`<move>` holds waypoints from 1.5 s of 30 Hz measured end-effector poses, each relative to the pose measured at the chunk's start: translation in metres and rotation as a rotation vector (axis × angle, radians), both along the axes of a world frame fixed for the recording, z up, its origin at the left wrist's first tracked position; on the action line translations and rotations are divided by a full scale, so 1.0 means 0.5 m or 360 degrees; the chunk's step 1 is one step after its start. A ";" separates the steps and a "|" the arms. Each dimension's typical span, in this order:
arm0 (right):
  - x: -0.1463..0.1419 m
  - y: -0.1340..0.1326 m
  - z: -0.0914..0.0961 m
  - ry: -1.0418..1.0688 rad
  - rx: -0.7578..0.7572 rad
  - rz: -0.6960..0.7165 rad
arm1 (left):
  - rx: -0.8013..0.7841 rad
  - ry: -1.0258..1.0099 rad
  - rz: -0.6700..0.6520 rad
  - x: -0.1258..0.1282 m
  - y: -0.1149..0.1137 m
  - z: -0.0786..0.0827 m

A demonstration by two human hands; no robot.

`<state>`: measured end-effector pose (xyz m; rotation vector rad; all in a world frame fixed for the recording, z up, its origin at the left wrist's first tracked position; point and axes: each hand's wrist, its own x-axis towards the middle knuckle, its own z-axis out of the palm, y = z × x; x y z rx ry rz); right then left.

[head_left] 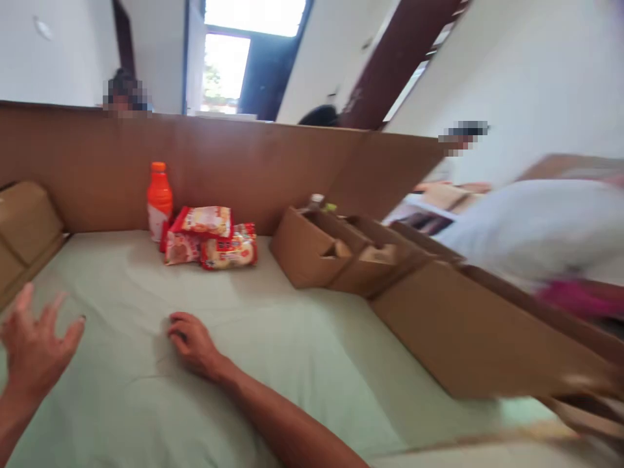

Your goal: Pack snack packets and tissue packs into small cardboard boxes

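My left hand (36,348) is raised over the left side of the pale green cloth (302,364), its fingers spread and nothing in them. Near the middle of the cloth rests my right hand (195,341), fingers curled in loosely, with no object showing in it. Beyond it lies a small pile of red-and-cream snack packets (209,237), apart from both hands. An orange bottle (158,203) with a white lower label stands upright just left of the packets.
A tall cardboard panel (97,169) closes off the far side. At the left is a cardboard box (32,227); open cardboard boxes (312,253) line the right, with a long cardboard wall (478,338). People are behind the panel and at the right, one in a white garment (541,221).
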<state>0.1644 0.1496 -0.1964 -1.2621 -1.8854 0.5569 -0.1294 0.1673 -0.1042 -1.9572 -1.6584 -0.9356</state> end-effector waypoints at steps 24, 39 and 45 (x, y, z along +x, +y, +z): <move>0.612 0.049 0.309 -0.0636 -0.0103 -0.1392 | -0.0826 0.0210 -0.0756 0.364 -0.070 -0.194; 0.352 -0.247 0.325 -0.0405 0.0531 0.0375 | -0.0630 -0.1346 -0.1230 0.306 -0.166 -0.006; 0.328 -0.237 0.321 -0.0345 0.0364 0.0506 | -0.0531 -0.1014 -0.1143 0.275 -0.213 0.035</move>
